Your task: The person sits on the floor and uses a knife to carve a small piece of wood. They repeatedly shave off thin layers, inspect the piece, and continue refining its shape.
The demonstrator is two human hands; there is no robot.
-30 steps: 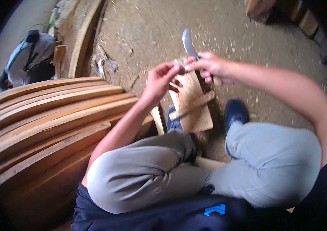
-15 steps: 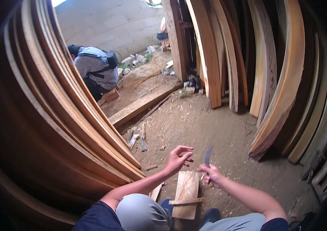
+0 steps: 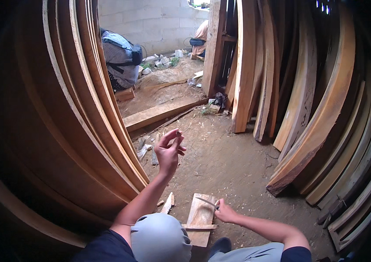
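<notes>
My left hand is raised above the dirt floor, thumb and forefinger pinched on a small dark bit; what it is I cannot tell. My right hand is low near my knee and grips a knife, whose thin blade points left over a pale wooden board. The board lies flat on the ground between my feet, with a narrow stick across it. My grey-clad knee hides the board's near left corner.
Tall curved wooden planks lean at the left and right. A thick beam lies on the dirt ahead. One person crouches at the back left, another sits farther back by a block wall. Wood chips lie near the board.
The view has tilted up from my lap to the yard. My left hand rose away from the board; my right hand sank with the knife down onto the board.
</notes>
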